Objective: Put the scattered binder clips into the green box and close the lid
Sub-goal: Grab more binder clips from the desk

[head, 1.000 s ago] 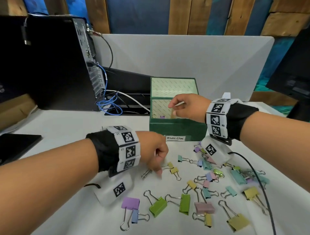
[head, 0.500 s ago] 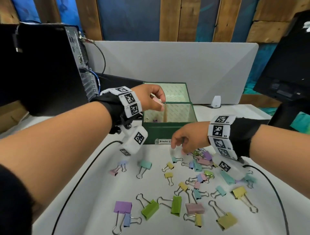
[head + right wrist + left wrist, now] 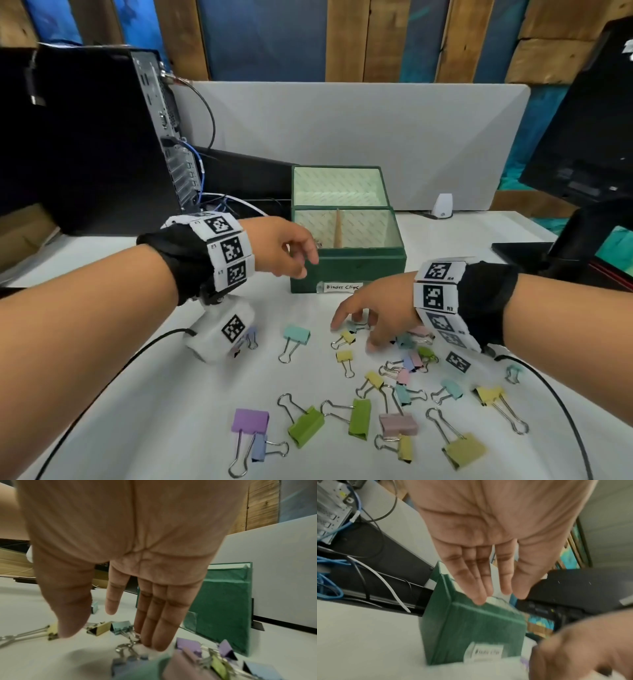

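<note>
A white table (image 3: 144,428) stands before a grey divider panel (image 3: 342,137) and a wall of wood and blue boards, with a black computer tower (image 3: 85,137) at the far left and a dark monitor (image 3: 582,130) at the right.

Head view: the green box (image 3: 346,270) sits at the middle of the table, its lid (image 3: 337,186) tipped upright behind it, a wooden divider inside, and a handwritten label on the front wall. Scattered binder clips (image 3: 376,387) in pastel colours lie on the table in front of the box; a mint clip (image 3: 296,337) lies apart to the left, a purple clip (image 3: 250,421) nearest the viewer. The left hand (image 3: 284,250) hangs just beside the box's front left corner, fingers loose and holding nothing. The right hand (image 3: 373,315) reaches down over the clips in front of the box, fingers spread and pointing down.

Left wrist view: the left hand (image 3: 488,547) shows an empty palm, fingers straight and close together, tips over the near top edge of the green box (image 3: 471,631). The picture is blurred.

Right wrist view: the right hand (image 3: 137,574) is spread, palm empty, fingertips (image 3: 154,642) at a clip's wire handles; whether they touch is unclear. A yellow clip (image 3: 99,628) lies between thumb and fingers. The green box (image 3: 223,608) stands just behind.
</note>
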A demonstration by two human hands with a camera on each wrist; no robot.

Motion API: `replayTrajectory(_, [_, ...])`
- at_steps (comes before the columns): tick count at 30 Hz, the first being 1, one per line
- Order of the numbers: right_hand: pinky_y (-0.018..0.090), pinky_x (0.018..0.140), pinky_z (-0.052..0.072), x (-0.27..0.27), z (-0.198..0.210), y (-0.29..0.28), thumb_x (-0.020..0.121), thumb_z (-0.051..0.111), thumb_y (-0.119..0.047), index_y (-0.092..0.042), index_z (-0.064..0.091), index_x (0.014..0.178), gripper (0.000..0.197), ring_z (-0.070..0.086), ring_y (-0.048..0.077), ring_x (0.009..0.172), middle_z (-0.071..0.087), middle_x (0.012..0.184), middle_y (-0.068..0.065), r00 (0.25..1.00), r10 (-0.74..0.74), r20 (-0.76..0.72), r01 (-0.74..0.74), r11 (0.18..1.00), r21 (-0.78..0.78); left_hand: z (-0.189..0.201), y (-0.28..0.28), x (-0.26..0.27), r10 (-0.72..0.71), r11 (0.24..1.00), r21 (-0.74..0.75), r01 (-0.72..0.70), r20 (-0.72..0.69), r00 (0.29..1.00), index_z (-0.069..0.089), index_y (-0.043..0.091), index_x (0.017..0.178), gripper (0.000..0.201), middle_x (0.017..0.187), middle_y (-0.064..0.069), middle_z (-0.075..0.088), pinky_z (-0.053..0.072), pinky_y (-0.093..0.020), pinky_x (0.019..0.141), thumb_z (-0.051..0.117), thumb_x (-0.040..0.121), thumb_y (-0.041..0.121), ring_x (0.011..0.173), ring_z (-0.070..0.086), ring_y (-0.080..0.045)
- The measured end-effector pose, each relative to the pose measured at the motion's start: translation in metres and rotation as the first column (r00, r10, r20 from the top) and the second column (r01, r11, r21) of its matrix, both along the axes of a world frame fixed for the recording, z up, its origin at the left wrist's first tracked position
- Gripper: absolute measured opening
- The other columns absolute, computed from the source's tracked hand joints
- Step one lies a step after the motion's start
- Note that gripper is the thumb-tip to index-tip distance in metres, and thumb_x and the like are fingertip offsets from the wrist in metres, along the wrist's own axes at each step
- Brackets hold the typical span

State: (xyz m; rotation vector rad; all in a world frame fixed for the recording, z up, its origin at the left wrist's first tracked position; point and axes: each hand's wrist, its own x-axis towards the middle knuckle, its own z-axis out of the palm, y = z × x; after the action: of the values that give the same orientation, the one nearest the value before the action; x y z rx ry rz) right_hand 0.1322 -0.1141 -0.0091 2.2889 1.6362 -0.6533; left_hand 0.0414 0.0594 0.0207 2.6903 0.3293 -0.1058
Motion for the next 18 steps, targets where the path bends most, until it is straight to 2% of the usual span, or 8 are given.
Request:
replayTrajectory(3, [0.026, 0.090, 0.044, -0.008, 0.001, 0.004, 0.085, 0.065, -0.030, -0.041, 0.043, 0.134, 0.055, 0.054, 0.018, 0.114, 0.051, 0.131, -0.003, 0.998, 0.060, 0.006, -0.060, 0.998, -0.019, -0.015, -0.011, -0.015, -0.053, 0.981, 0.168, 0.099, -0.262, 0.964, 0.063, 0.037, 0.103, 0.028, 0.097, 0.013, 0.063, 0.046, -0.019, 0.075, 0.072, 0.077, 0.034, 0.084, 0.065, -0.014])
replayTrajectory(6, [0.030, 0.096, 0.042, -0.015, 0.001, 0.005, 0.081, 0.065, -0.043, -0.044, 0.041, 0.133, 0.057, 0.050, 0.018, 0.118, 0.049, 0.133, -0.005, 0.995, 0.086, 0.042, -0.085, 0.996, -0.036, -0.030, -0.023, -0.019, -0.049, 0.958, 0.244, 0.150, -0.376, 0.925, 0.061, 0.038, 0.113, 0.043, 0.108, 0.014, 0.059, 0.042, -0.022, 0.081, 0.073, 0.073, 0.045, 0.094, 0.058, -0.008])
replayTrajectory(9, [0.032, 0.097, 0.042, -0.020, -0.002, 0.005, 0.077, 0.065, -0.053, -0.046, 0.040, 0.132, 0.060, 0.049, 0.018, 0.118, 0.048, 0.129, -0.004, 0.991, 0.106, 0.078, -0.103, 0.994, -0.040, -0.041, -0.031, -0.014, -0.082, 0.941, 0.265, 0.211, -0.425, 0.901, 0.057, 0.037, 0.120, 0.051, 0.116, 0.009, 0.059, 0.041, -0.022, 0.080, 0.072, 0.073, 0.048, 0.105, 0.058, -0.013])
replayTrajectory(13, [0.030, 0.088, 0.040, -0.025, -0.012, 0.007, 0.082, 0.065, -0.039, -0.040, 0.045, 0.129, 0.051, 0.050, 0.020, 0.116, 0.048, 0.127, -0.001, 0.979, 0.146, 0.144, -0.147, 0.989, 0.000, -0.047, -0.033, -0.006, -0.091, 0.922, 0.307, 0.237, -0.422, 0.902, 0.056, 0.032, 0.120, 0.046, 0.120, 0.007, 0.060, 0.036, -0.020, 0.064, 0.070, 0.078, 0.042, 0.107, 0.056, -0.015])
replayTrajectory(18, [0.029, 0.079, 0.039, -0.022, -0.012, 0.013, 0.085, 0.064, -0.027, -0.030, 0.051, 0.122, 0.039, 0.051, 0.023, 0.112, 0.050, 0.122, 0.003, 0.968, 0.177, 0.179, -0.176, 0.984, -0.024, -0.051, -0.033, -0.002, -0.118, 0.917, 0.307, 0.255, -0.402, 0.908, 0.060, 0.022, 0.110, 0.034, 0.117, 0.001, 0.063, 0.032, -0.015, 0.058, 0.071, 0.079, 0.028, 0.089, 0.051, -0.013])
